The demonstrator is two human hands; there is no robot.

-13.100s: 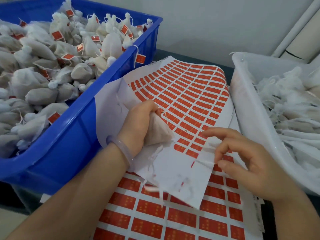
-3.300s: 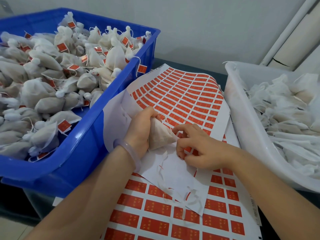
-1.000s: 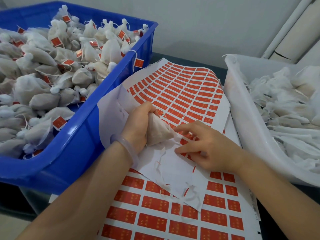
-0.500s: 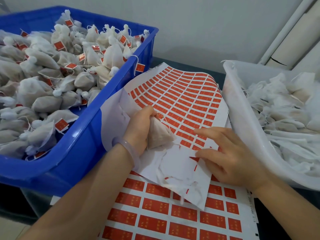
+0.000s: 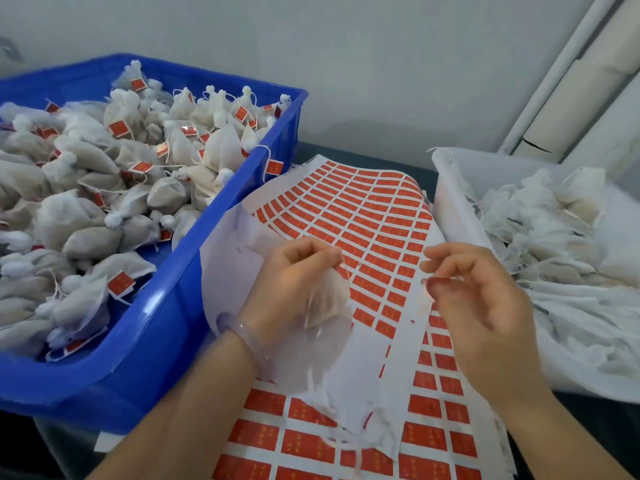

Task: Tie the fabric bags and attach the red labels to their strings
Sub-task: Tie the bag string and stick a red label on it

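Fabric bag (image 5: 327,299): held in left hand (image 5: 294,282) above the upper label sheet (image 5: 374,209), centre of view; bag outline motion-blurred, string not resolvable. Left fingers curled around bag top, thumb side up; clear bracelet (image 5: 239,332) on the wrist. Right hand (image 5: 478,299): raised just right of bag, not touching it; fingers curled, thumb and forefinger pinching a thin red label (image 5: 440,279), seen edge-on and blurred. Upper sheet: partly stripped, bare backing at the lower left, approx. half its rows still red; it overlaps a second label sheet (image 5: 429,438) flat on the dark tabletop (image 5: 346,154). Left of the sheets: blue crate (image 5: 166,306) w/ tied, labelled bags (image 5: 86,209). Right: white tub (image 5: 450,209) w/ loose unlabelled bags (image 5: 554,230).
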